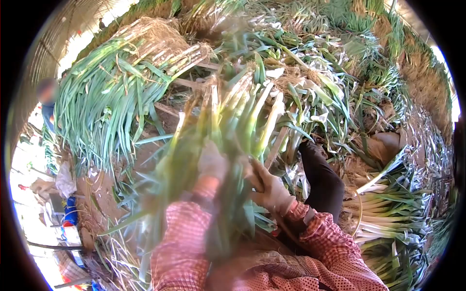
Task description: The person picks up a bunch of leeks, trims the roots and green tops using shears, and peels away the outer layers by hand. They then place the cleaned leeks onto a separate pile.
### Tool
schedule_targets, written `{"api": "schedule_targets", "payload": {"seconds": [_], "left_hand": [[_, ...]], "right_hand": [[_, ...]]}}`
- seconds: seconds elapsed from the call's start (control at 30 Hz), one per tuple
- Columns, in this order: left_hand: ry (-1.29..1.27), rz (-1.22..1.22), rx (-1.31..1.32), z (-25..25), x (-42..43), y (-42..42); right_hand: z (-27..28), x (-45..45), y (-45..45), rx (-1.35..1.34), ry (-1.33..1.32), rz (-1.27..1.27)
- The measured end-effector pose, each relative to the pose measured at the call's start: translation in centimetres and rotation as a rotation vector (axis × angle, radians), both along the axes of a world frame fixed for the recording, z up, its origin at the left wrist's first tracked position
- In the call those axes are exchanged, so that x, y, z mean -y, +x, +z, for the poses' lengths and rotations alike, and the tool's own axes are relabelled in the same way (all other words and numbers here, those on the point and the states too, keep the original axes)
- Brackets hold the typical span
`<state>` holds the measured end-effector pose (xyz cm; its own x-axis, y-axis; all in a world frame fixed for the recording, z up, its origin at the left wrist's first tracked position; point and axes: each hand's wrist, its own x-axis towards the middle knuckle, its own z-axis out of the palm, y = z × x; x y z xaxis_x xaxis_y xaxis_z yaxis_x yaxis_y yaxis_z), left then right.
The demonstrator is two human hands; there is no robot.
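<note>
Thick green onions (262, 123) with pale stems and roots at the far end lie in front of me, green leaves toward my body. My left hand (212, 161), in a light glove and blurred by motion, is closed around the leafy part of this bunch. On its right side, my gloved right hand (269, 189) grips the same leaves with curled fingers. Part of the bunch between the hands is smeared, so single stalks are hard to separate there.
A big heap of rooted green onions (109, 106) lies at left. Loose peeled leaves (310, 72) pile up ahead. Cleaned stalks (388, 208) are stacked at right, beside my dark-clad leg (320, 179). Another person (47, 99) is at far left, near a blue container (71, 211).
</note>
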<state>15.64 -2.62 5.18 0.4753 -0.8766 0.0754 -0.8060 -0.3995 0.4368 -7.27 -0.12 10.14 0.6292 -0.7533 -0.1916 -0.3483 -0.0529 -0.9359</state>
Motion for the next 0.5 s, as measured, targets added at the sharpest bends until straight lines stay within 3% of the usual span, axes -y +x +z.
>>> {"api": "schedule_targets", "payload": {"seconds": [0.1, 0.13, 0.23, 0.37, 0.5], "left_hand": [[-0.027, -0.124, -0.201, 2.0, -1.9, -1.4], [-0.109, -0.194, -0.12, 1.9, -2.6, -1.9], [0.004, -0.207, -0.219, 2.1, -2.0, -3.0], [-0.139, -0.079, -0.205, -1.6, -0.4, -2.6], [-0.085, 0.025, -0.247, -5.3, 0.5, -0.2]], "right_hand": [[0.4, -0.7, -1.1, 0.029, -0.046, 0.046], [1.1, -0.9, -1.2, 0.017, -0.077, 0.027], [1.2, -0.6, -1.7, -0.046, 0.021, 0.01], [0.8, -3.2, -4.3, -0.093, -0.158, 0.004], [1.5, -3.9, -5.1, -0.09, 0.046, -0.015]]}}
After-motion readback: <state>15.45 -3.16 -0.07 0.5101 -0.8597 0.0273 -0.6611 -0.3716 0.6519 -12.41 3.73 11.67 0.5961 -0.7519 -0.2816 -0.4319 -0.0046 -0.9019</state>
